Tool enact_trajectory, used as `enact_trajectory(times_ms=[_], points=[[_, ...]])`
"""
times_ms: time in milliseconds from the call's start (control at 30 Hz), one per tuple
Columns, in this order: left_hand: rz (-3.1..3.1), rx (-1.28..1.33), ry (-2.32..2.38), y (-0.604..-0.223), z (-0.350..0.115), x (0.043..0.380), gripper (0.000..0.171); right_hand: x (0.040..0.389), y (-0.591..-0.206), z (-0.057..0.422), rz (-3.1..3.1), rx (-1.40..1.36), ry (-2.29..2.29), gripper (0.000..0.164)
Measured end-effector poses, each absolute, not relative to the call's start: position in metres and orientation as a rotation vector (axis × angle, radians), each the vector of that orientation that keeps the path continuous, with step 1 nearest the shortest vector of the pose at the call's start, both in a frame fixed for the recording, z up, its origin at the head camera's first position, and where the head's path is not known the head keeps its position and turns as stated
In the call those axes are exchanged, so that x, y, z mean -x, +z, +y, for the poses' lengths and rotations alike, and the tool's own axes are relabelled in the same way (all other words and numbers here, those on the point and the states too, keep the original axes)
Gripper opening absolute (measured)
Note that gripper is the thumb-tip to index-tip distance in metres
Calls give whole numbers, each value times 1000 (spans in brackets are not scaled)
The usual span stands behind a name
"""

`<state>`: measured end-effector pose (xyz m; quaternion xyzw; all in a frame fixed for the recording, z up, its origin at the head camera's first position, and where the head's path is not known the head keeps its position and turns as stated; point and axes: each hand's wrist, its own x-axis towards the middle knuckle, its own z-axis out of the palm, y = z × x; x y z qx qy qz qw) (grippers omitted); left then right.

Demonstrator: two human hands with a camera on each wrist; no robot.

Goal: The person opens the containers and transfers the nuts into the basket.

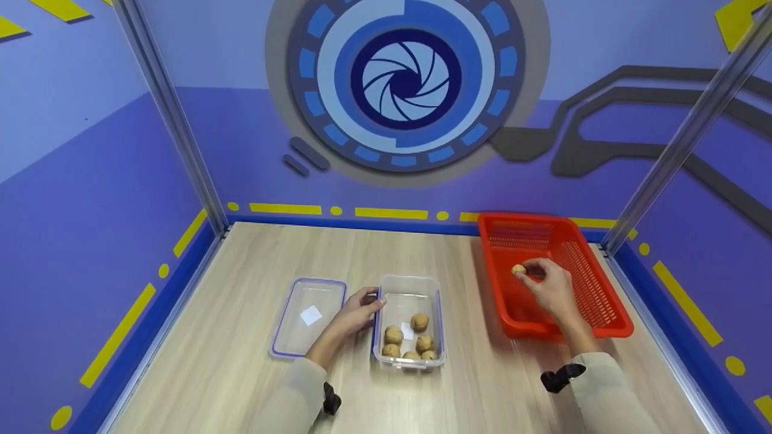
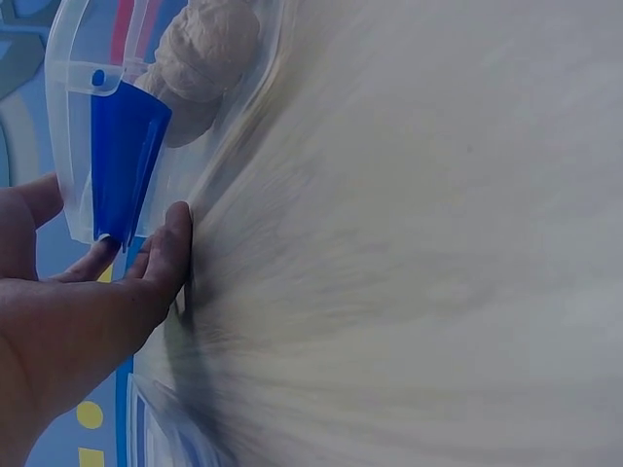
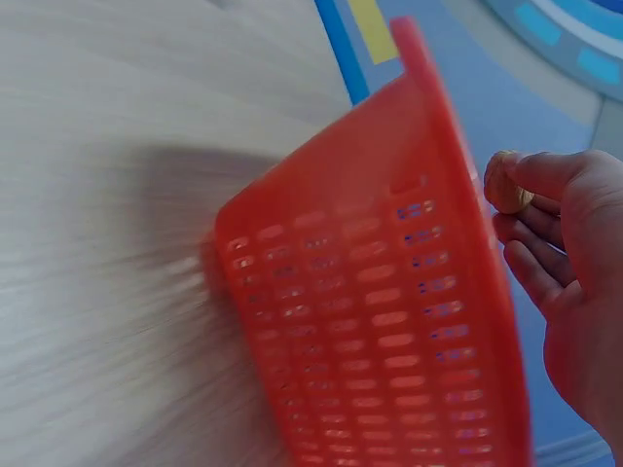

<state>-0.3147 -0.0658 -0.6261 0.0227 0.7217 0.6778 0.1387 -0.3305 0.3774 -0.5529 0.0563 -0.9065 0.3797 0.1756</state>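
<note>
one round, tan, ridge-shelled walnut [image 1: 518, 270], projecting at the fingertips of the right hand [image 1: 550, 288]; thumb and fingertips are pinching it, the lower fingers are curving underneath. hand and nut are hovering over one red, rectangular plastic basket with slotted walls [image 1: 586, 259]. one clear, rectangular plastic container with blue-violet edging [image 1: 408, 302], standing left of the basket; six further tan walnuts [image 1: 393, 335] are lying inside, mostly toward the near end, beside a small white paper square [image 1: 407, 331]. one left hand [image 1: 356, 312], gripping the container's left side; the thumb is resting at the rim, the other fingers are bending against the outer wall and its blue side flap [image 2: 127, 161], well apart from the pinched walnut. one clear, flat plastic lid with blue-violet border [image 1: 303, 335], lying left of the container. all are occupying one pale wood-grain tabletop [image 1: 473, 386].
</note>
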Motion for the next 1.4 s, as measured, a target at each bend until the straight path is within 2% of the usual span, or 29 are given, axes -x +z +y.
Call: enact_trajectory(times_ms=[900, 1400], points=[[1993, -91, 2044, -627, -66, 316, 57, 337, -563, 384, -2658, -62, 1133, 28], [2024, -94, 2010, -628, -68, 316, 59, 334, -560, 376, -2577, -115, 1067, 36]])
